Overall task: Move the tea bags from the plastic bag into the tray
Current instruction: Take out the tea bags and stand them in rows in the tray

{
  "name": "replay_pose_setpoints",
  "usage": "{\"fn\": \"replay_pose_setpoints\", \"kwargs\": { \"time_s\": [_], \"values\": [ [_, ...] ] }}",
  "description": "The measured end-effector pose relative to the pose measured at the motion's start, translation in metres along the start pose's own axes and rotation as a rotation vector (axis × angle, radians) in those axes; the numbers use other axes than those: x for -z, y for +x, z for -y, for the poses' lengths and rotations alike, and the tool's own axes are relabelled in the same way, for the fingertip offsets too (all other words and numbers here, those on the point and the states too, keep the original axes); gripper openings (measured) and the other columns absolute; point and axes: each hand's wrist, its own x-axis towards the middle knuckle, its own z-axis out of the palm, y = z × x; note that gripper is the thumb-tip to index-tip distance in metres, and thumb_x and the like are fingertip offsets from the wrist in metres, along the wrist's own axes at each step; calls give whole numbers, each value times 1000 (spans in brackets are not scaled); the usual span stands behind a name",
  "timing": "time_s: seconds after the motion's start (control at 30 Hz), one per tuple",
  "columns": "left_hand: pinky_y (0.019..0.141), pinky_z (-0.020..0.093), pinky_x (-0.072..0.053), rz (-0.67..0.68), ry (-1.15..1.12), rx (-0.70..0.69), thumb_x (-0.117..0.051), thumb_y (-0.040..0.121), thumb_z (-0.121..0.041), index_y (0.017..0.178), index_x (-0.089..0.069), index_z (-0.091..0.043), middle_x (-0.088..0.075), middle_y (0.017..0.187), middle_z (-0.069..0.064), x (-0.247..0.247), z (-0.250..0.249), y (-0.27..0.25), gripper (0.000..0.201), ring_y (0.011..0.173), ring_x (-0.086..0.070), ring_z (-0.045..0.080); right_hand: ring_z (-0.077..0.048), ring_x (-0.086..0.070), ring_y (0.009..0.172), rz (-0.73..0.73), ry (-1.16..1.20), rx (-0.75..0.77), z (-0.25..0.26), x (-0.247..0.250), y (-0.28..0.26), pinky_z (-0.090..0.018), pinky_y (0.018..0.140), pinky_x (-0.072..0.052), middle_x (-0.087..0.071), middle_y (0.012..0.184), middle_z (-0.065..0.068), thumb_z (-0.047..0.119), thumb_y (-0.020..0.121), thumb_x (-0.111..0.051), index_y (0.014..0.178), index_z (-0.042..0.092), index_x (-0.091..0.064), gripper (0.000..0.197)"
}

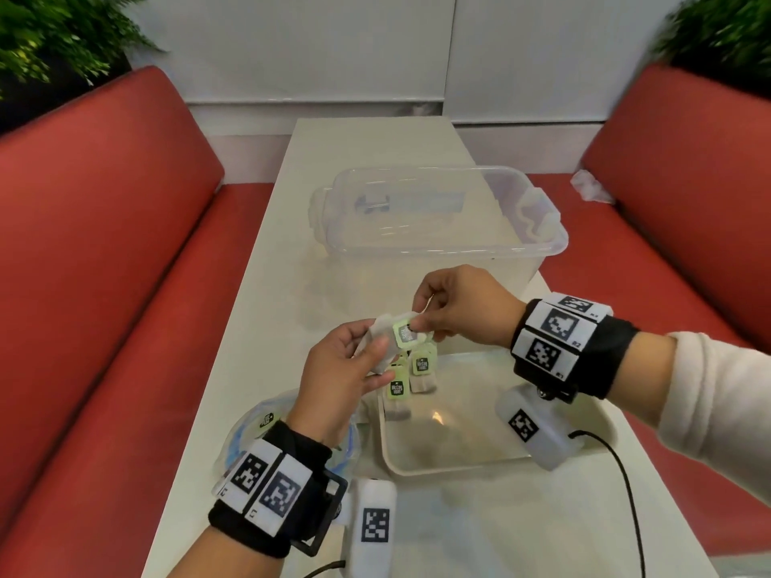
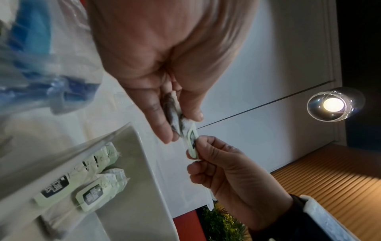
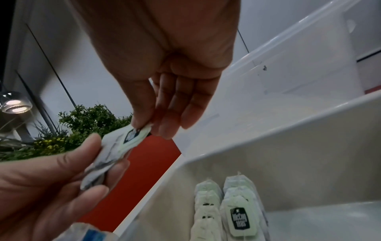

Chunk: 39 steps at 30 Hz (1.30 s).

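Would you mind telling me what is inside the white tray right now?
Tea bags with pale green tags lie in rows in one corner of the tray. The right wrist and its camera cover part of the tray floor, so anything there is hidden.

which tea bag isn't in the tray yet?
The tea bag held in the air between both hands: the left hand grips its pouch, the right hand pinches its green tag. The others lie in the tray.

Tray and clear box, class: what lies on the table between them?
Head view: the white table is bare between the tray and the clear box. Both hands hold a tea bag above that stretch.
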Motion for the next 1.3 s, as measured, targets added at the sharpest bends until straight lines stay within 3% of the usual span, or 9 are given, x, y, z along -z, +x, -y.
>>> {"fn": "replay_pose_setpoints", "kwargs": {
  "time_s": [0.2,0.33,0.53,0.6,0.7,0.77,0.97,1.13,1.3],
  "values": [
    [63,23,-57,-2,28,-17,-55,91,-6,98,-62,-18,-67,101,6,5,1,-2,16,78,-68,11,-3,-61,48,1,98,26,-6,20,-1,-14,53,-50,-65,61,1,5,78,-73,76,20,-62,18],
    [60,23,-57,-35,57,-34,-55,92,-9,96,-62,-21,-68,101,3,9,1,-3,14,83,-67,12,-3,-60,51,6,-194,65,-11,25,4,-15,60,-49,-67,68,3,9,79,-72,75,20,-65,14],
    [62,22,-57,-47,66,-43,-55,91,-9,94,-62,-21,-68,95,2,10,0,-6,14,83,-62,14,-6,-53,63,321,-634,60,-24,-4,16,-17,64,-41,-59,73,10,5,82,-62,92,17,-70,17],
    [62,22,-57,-45,70,-31,-55,91,-9,95,-62,-20,-68,94,1,9,1,-7,14,81,-62,13,-8,-52,61,402,-696,37,-27,-16,21,-22,67,-44,-58,73,9,4,83,-59,94,16,-69,20],
    [64,24,-58,-48,84,-20,-56,91,-9,96,-62,-20,-68,95,1,10,2,-8,13,79,-62,10,-8,-52,54,478,-727,-8,-32,-29,29,-22,60,-46,-63,76,4,1,82,-55,92,15,-67,21],
    [64,25,-57,-52,86,-14,-56,91,-10,96,-63,-19,-69,94,0,10,3,-10,13,75,-63,7,-12,-55,60,505,-749,-13,-34,-35,34,-22,57,-43,-64,77,3,1,82,-52,89,16,-66,21],
    [66,27,-57,-60,100,-8,-57,91,-9,94,-63,-20,-71,87,-5,10,4,-11,13,67,-63,1,-19,-56,81,457,-853,66,-38,-44,44,-26,70,-43,-66,93,0,3,82,-55,93,16,-65,19],
    [66,27,-56,-49,108,-7,-58,90,-9,92,-63,-21,-72,84,-8,9,5,-12,13,67,-62,2,-21,-54,81,414,-876,59,-40,-45,45,-26,68,-40,-65,100,-3,7,83,-57,99,16,-63,20],
    [64,22,-55,-48,115,-23,-58,90,-8,94,-63,-20,-73,91,-2,9,3,-11,14,73,-64,6,-15,-56,81,321,-727,94,-26,-22,39,-26,69,-41,-65,94,4,21,74,-76,94,22,-59,26]
  ]
}}
